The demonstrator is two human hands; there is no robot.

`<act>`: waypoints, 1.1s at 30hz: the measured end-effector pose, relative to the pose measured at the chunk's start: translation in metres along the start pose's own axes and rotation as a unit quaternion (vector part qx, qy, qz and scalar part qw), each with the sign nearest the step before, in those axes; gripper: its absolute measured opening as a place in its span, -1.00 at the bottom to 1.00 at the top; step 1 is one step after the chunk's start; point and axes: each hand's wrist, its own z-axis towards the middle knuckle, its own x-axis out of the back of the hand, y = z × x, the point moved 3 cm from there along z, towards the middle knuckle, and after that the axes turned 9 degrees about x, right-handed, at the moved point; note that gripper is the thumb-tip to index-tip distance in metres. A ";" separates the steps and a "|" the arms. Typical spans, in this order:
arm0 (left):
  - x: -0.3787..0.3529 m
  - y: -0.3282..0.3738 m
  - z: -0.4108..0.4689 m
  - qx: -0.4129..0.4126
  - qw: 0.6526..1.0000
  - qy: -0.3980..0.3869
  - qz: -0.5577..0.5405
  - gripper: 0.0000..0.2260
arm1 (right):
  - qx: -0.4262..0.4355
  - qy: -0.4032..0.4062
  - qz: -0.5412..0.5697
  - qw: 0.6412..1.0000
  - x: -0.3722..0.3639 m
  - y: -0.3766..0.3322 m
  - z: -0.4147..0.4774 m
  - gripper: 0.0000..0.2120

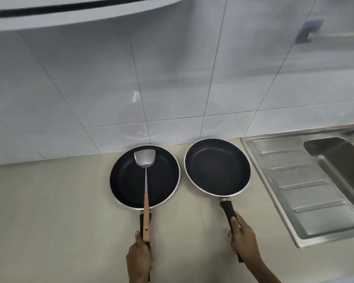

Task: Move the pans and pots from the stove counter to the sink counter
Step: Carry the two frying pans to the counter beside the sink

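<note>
Two pans are gripped by their handles, the left pan (145, 177) in the left hand (139, 256), the right pan (217, 167) in the right hand (244, 240), fingers wrapped shut. Both sit near the worktop's back edge, the right one just beside the sink (307, 180). The left pan should be kept level, since a spatula (146, 180) lies loose across it. Whether the bases touch the worktop (49, 211) cannot be told.

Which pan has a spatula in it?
The left pan, held by the left hand. A metal spatula with a wooden handle lies across it. The right pan, nearer the sink, is empty.
</note>
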 end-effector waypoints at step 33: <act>-0.007 -0.002 0.036 0.069 0.989 -0.096 -0.092 -0.35 | 0.021 -0.043 -0.067 0.997 -0.010 -0.012 0.018 -0.78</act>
